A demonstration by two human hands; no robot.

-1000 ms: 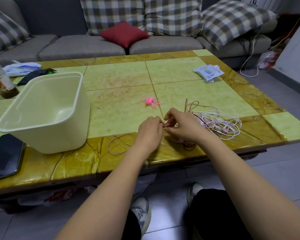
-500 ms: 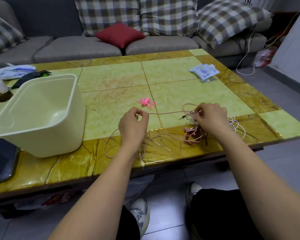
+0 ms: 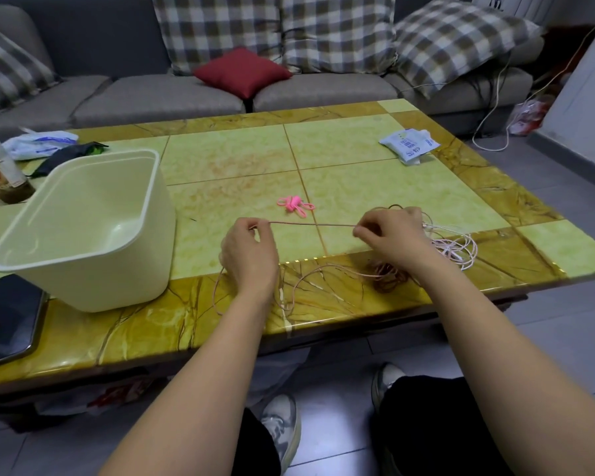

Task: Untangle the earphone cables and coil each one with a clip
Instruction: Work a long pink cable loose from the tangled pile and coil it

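From the head view, I am holding one pinkish cable (image 3: 311,224) taut between my two hands. My left hand (image 3: 249,250) is pinching it at thumb and fingertip, and my right hand (image 3: 390,235) is pinching the other end of the stretch with its fingers curled on it. That taut run is lying left to right, just on my side of the pink clips (image 3: 294,205), which are sitting untouched on the bench (image 3: 340,146). The tangle (image 3: 450,247) is lying right of the clips and nearer me, partly under my right hand, while slack loops are trailing nearer me again, toward the bench edge. By colour I am counting at least two cables, a pinkish one and a paler one. The clips are bunched too tightly for me to number. One cream tub (image 3: 83,228) is standing well left of the clips. I am judging that freeing more length means drawing leftward, away from the tangle, with my left hand nearer the clips.
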